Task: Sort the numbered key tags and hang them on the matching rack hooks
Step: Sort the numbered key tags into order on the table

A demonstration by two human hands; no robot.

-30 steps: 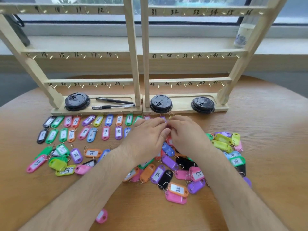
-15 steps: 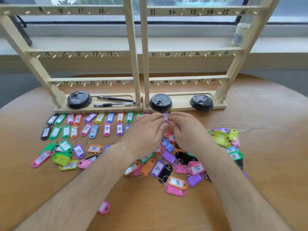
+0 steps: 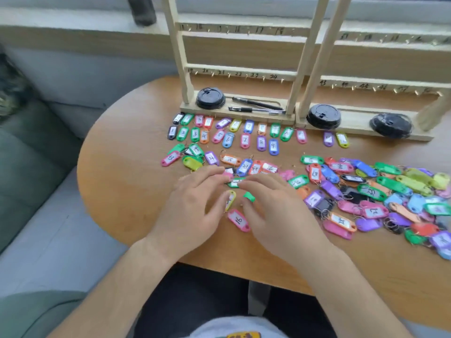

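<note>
Key tags [image 3: 245, 140] cover the desk [image 3: 117, 172] on the near side of a wooden rack [image 3: 305, 45] with numbered hook rails. The rack's 2 base trays hold other things. The left tray [image 3: 289, 104] carries 1 black lid [image 3: 210, 98] at its left end and 2 black pens [image 3: 256, 103] lying side by side to the right of it. The right tray [image 3: 356, 118] holds 2 more black lids [image 3: 323, 116], set apart from each other.

Each tag is a small coloured plastic fob in pink, green, purple, blue, orange, yellow or black, with a white label bearing a handwritten number and a metal ring. 2 tidy rows sit just near the left tray, the nearer row reading 1 to 9. A looser cluster lies nearer still, and a tangled pile [image 3: 371, 191] spreads to the right.

The left grip [image 3: 195, 208] hovers with fingers spread and straight, its thumb just beside a tilted yellow tag [image 3: 230, 199]. The right grip [image 3: 275, 215] has a green tag [image 3: 249, 196] at its thumb, but blur hides whether it is pinched. A pink tag marked 16 [image 3: 238, 220] lies between both grips.
</note>
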